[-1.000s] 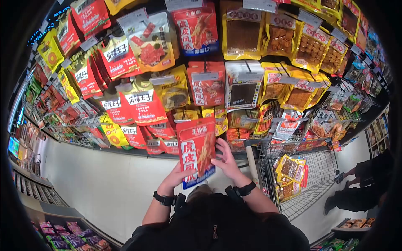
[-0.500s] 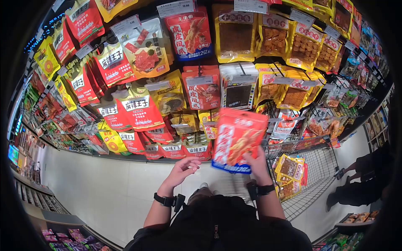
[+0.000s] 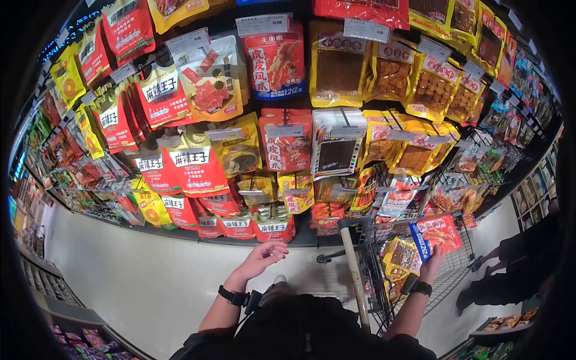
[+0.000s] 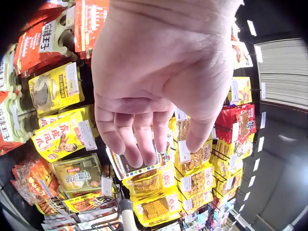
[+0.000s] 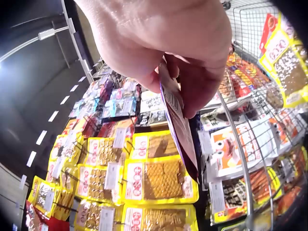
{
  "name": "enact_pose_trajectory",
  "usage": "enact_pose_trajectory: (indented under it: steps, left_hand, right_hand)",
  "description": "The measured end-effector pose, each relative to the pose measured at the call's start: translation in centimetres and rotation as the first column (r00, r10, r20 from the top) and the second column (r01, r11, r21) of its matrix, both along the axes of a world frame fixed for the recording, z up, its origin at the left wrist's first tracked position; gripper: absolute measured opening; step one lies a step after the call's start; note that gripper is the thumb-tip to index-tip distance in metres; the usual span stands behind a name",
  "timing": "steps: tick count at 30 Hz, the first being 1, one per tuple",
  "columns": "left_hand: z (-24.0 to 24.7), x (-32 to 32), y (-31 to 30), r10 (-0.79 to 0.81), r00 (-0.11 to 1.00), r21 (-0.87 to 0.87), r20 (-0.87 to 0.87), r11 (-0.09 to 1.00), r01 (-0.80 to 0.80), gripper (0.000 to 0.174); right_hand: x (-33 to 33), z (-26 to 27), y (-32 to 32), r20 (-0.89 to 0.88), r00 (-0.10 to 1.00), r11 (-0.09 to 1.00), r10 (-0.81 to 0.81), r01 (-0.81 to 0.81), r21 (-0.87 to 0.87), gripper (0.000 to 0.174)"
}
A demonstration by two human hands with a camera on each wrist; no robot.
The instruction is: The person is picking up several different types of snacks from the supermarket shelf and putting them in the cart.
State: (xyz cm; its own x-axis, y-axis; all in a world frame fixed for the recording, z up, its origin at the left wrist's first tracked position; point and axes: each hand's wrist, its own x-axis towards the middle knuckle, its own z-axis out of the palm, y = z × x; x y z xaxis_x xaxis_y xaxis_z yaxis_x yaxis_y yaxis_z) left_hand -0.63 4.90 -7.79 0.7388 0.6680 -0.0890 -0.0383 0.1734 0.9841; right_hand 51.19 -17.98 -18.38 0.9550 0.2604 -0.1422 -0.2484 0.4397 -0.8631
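Note:
My right hand (image 3: 431, 267) pinches a red and blue snack pouch (image 3: 443, 233) at its edge, thumb on one side and fingers on the other. The pouch is over the basket of a wire shopping cart (image 3: 459, 270), tilted, close to several yellow snack packs (image 3: 401, 255) lying in it. In the right wrist view the pouch (image 5: 177, 113) shows nearly edge-on below the hand (image 5: 163, 38). My left hand (image 3: 263, 259) hangs in the air in front of the shelf, holding nothing, its fingers loosely bent; the left wrist view shows its palm (image 4: 159, 67).
A display rack of hanging snack bags (image 3: 198, 168) spans the front. The cart's handle (image 3: 355, 276) is right of my body. Another person's dark-clothed legs (image 3: 498, 282) are beyond the cart. Pale floor (image 3: 138, 264) lies at left.
The pouch, first held in both hands in front of me, has moved right in my right hand to over the cart. My left hand has let go and stays at the middle.

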Motion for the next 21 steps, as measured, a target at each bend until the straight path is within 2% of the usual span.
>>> enact_pose_trajectory:
  steps: [3, 4, 6, 7, 8, 9, 10, 12, 13, 14, 16, 17, 18, 20, 21]
  left_hand:
    - [-0.1, 0.2, 0.2, -0.011, 1.000, 0.018, -0.025, 1.000, 0.011, 0.031]
    - [-0.1, 0.0, 0.0, -0.029, 0.999, 0.025, -0.015, 0.999, 0.029, 0.031]
    - [-0.1, -0.1, -0.1, -0.046, 0.999, 0.034, -0.005, 0.998, 0.046, 0.031]
    - [0.2, -0.1, 0.0, -0.057, 0.998, 0.031, -0.013, 0.998, 0.058, 0.031]
    - [0.3, -0.1, 0.0, -0.070, 0.997, 0.021, -0.025, 0.997, 0.070, 0.032]
    - [0.3, -0.1, 0.3, -0.066, 0.998, 0.032, -0.019, 0.997, 0.066, 0.032]
    - [0.1, -0.3, 0.2, -0.064, 0.998, 0.046, -0.022, 0.997, 0.065, 0.031]
    - [0.1, -0.6, 0.4, -0.049, 0.999, 0.073, -0.018, 0.996, 0.050, 0.031]
    - [0.4, -1.0, 0.1, -0.038, 0.999, 0.051, -0.022, 0.998, 0.039, 0.031]
    - [0.5, -1.2, 0.1, -0.037, 0.999, 0.031, -0.025, 0.999, 0.038, 0.030]
    - [0.1, -1.9, -0.3, -0.012, 0.999, 0.022, -0.051, 1.000, 0.013, 0.029]
    - [0.1, -1.9, 0.0, -0.002, 0.998, 0.033, -0.062, 0.999, 0.004, 0.029]
    - [0.0, -2.0, -0.1, -0.002, 0.998, 0.022, -0.068, 1.000, 0.004, 0.029]
    - [-0.1, -1.9, -0.1, 0.064, 0.992, 0.024, -0.105, 0.998, -0.062, 0.027]
    - [-0.1, -1.7, 0.1, 0.065, 0.992, 0.025, -0.104, 0.998, -0.062, 0.027]
  right_hand:
    - [1.1, 0.0, -0.7, -0.030, 0.999, 1.000, -0.021, 0.021, 0.009, 0.026]
    - [1.8, -0.7, -1.4, -0.012, 1.000, 1.000, 0.024, -0.024, 0.008, 0.029]
    - [2.9, -2.2, -2.2, -0.018, 0.999, 0.980, -0.045, 0.041, -0.194, 0.037]
    - [3.8, -3.7, -3.3, -0.016, 0.999, 0.981, -0.044, 0.040, -0.190, 0.037]
    - [4.8, -5.9, -5.1, -0.225, 0.973, 0.971, 0.053, -0.103, -0.214, 0.046]
    - [5.7, -6.8, -5.2, -0.417, 0.897, 0.948, 0.147, -0.248, -0.198, 0.056]
    - [3.9, -5.9, -5.1, -0.410, 0.909, 0.892, 0.080, -0.249, -0.378, 0.068]
    - [4.0, -7.2, -5.6, -0.253, 0.907, 0.879, 0.337, -0.399, -0.262, 0.068]
    - [4.0, -7.0, -5.7, -0.249, 0.887, 0.864, 0.390, -0.446, -0.234, 0.057]
    - [4.2, -7.0, -5.5, -0.249, 0.886, 0.864, 0.390, -0.446, -0.232, 0.057]
    - [4.7, -6.9, -5.6, -0.132, 0.958, 0.854, 0.256, -0.288, -0.433, 0.043]
    - [3.5, -4.9, -4.7, -0.178, 0.950, 0.875, 0.258, -0.308, -0.374, 0.028]
    - [0.8, -2.0, -5.0, -0.186, 0.948, 0.871, 0.257, -0.311, -0.382, 0.028]
    - [-3.7, 7.5, 0.3, 0.175, 0.907, 0.882, 0.382, -0.302, -0.361, 0.022]
    - [-5.1, 9.3, 1.9, 0.176, 0.907, 0.883, 0.382, -0.302, -0.361, 0.022]
